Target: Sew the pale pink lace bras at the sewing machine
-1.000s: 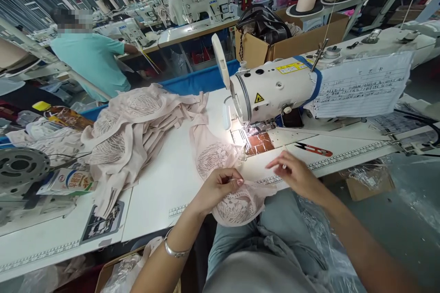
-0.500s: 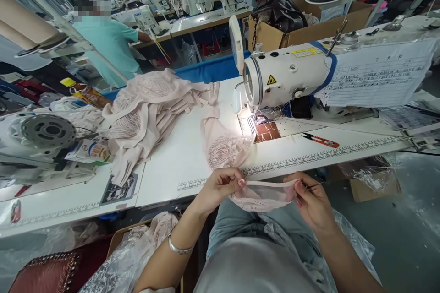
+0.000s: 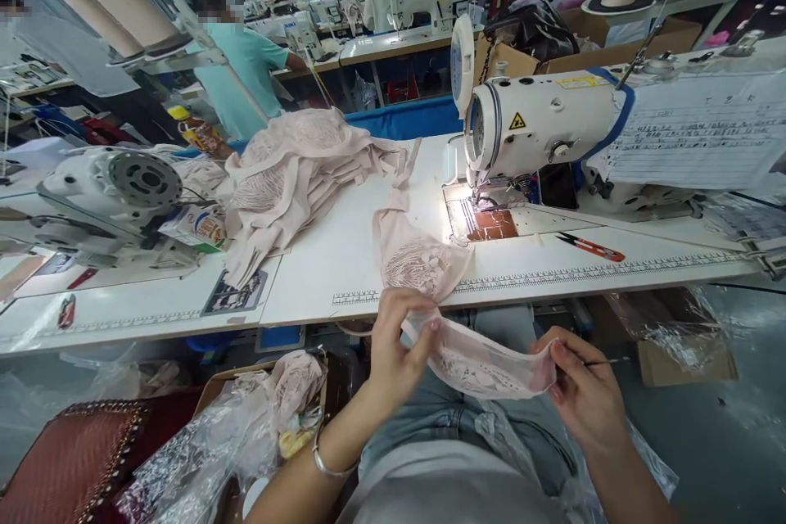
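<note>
My left hand [image 3: 396, 348] pinches one end of a pale pink lace bra piece [image 3: 479, 360] above my lap. At the other end my right hand [image 3: 580, 389] grips the same piece, with a thin dark tool [image 3: 605, 361] sticking out between its fingers. The fabric stretches between both hands, below the table's front edge. Its far cup [image 3: 417, 258] still lies on the white table [image 3: 319, 262], trailing toward the lit needle plate of the white sewing machine [image 3: 540, 127].
A pile of pink lace pieces [image 3: 295, 172] lies at the table's left. Red thread snips [image 3: 589, 246] rest right of the needle. A box with bagged fabric [image 3: 258, 426] sits by my left knee. People work at machines behind.
Both hands have come off the table edge down toward my lap, pulling the pink piece with them. The view has swung to the left.
</note>
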The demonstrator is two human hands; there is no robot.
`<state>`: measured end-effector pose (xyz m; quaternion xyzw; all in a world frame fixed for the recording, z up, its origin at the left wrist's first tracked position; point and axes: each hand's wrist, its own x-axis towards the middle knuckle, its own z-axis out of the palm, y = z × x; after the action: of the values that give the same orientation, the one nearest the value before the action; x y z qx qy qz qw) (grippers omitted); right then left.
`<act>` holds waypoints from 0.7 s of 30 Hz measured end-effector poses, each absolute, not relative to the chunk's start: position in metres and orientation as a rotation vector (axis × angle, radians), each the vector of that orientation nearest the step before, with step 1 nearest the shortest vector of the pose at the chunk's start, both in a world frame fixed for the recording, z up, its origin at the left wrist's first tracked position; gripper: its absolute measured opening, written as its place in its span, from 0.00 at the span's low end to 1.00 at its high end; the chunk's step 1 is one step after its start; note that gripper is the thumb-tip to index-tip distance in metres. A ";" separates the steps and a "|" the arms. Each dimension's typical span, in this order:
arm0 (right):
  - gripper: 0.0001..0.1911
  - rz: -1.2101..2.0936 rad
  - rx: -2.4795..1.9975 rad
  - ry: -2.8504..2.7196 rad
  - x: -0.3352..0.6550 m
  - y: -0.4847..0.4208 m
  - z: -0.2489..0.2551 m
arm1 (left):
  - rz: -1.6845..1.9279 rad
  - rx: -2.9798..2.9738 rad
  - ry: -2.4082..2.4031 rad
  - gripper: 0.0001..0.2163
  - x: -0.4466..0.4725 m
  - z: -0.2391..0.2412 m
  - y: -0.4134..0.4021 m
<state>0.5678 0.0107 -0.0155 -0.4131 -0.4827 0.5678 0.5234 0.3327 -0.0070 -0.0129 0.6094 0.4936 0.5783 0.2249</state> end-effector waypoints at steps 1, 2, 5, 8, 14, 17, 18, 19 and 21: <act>0.20 1.359 -0.988 -1.166 0.569 0.007 -0.018 | 1.701 1.792 1.412 0.03 0.338 -0.016 -0.018; 0.19 1.355 -0.983 -1.175 0.570 0.004 -0.021 | 1.763 1.906 1.398 0.04 0.344 -0.019 -0.028; 0.18 1.294 -0.955 -1.178 0.569 -0.007 -0.026 | 1.720 2.196 1.118 0.08 0.368 -0.033 -0.056; 0.19 1.130 -0.941 -1.280 0.564 -0.018 -0.027 | 1.618 2.289 1.017 0.21 0.398 -0.049 -0.066; 0.08 0.666 -0.777 -1.902 0.555 -0.044 -0.012 | 1.881 2.003 1.147 0.18 0.423 -0.065 -0.057; 0.14 0.557 -0.648 -2.008 0.549 -0.034 -0.006 | 1.820 1.830 1.066 0.05 0.405 -0.055 -0.061; 0.16 0.552 -0.645 -1.984 0.546 -0.025 -0.008 | 1.777 1.763 1.065 0.05 0.396 -0.050 -0.065; 0.17 0.568 -0.661 -1.967 0.541 -0.014 -0.011 | 1.745 1.675 1.079 0.06 0.385 -0.044 -0.069; 0.17 0.636 -0.744 -2.023 0.528 0.014 -0.023 | 1.723 1.446 1.119 0.06 0.364 -0.032 -0.078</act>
<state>0.5282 0.0141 -0.0227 -0.2984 -0.8116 0.2554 0.4325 0.3638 -0.0781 -0.0325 0.5473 0.4237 0.6521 0.3094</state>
